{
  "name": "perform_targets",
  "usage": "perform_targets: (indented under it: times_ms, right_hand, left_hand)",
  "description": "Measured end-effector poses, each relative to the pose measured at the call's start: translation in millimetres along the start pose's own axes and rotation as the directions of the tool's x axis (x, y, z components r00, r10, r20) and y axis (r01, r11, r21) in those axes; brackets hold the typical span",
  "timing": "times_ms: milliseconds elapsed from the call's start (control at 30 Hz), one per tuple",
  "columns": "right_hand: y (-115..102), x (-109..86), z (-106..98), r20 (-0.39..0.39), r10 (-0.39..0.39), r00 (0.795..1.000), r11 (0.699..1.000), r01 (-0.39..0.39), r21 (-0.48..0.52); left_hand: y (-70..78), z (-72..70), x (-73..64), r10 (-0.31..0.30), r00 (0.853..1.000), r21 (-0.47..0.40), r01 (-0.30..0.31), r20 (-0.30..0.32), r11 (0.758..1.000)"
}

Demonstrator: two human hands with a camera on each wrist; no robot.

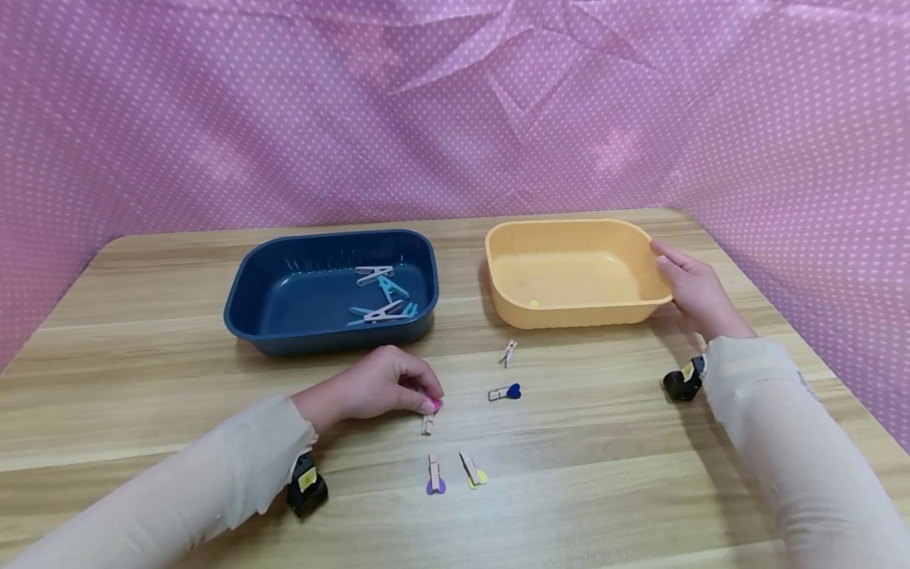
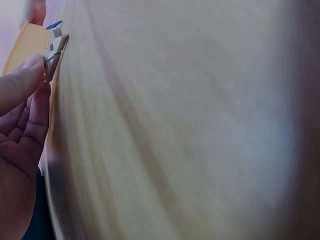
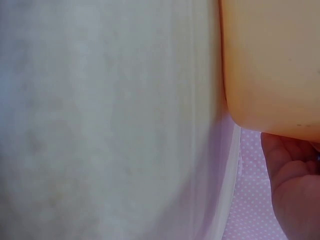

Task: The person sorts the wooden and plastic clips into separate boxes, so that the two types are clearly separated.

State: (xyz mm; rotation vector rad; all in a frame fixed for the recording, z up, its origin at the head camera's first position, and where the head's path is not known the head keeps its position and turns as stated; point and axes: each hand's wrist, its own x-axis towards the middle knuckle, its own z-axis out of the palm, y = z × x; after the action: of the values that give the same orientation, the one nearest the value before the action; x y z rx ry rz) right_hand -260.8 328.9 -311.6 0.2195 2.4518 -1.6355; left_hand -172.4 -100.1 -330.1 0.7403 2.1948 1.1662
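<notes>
In the head view, my left hand pinches a small wooden clothespin with a pink heart between thumb and fingers, low over the table in front of the dark blue basin. The left wrist view shows the thumb and fingers of that hand at a wooden clothespin. My right hand grips the right end of the yellow basin; in the right wrist view its fingers lie against the outer wall. The basin holds a small yellow spot, too small to identify.
Several white and blue plastic clips lie in the dark blue basin. On the wooden table are clothespins with a dark blue heart, a purple heart and a yellow heart, plus another small clothespin. Pink dotted cloth surrounds the table.
</notes>
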Motion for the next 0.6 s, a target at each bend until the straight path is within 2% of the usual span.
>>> perform_targets:
  times_ms: [333, 600]
  right_hand:
    - [-1.1, -1.0, -0.1, -0.001, -0.001, 1.0, 1.0, 0.001, 0.0]
    - [-0.8, 0.6, 0.8, 0.0, 0.002, 1.0, 0.999, -0.002, 0.039]
  left_hand:
    - [1.1, 1.2, 0.2, -0.012, 0.994, -0.008, 0.011, -0.105, 1.0]
    - [7.0, 3.9, 0.9, -0.021, 0.975, -0.069, 0.006, -0.22, 0.998]
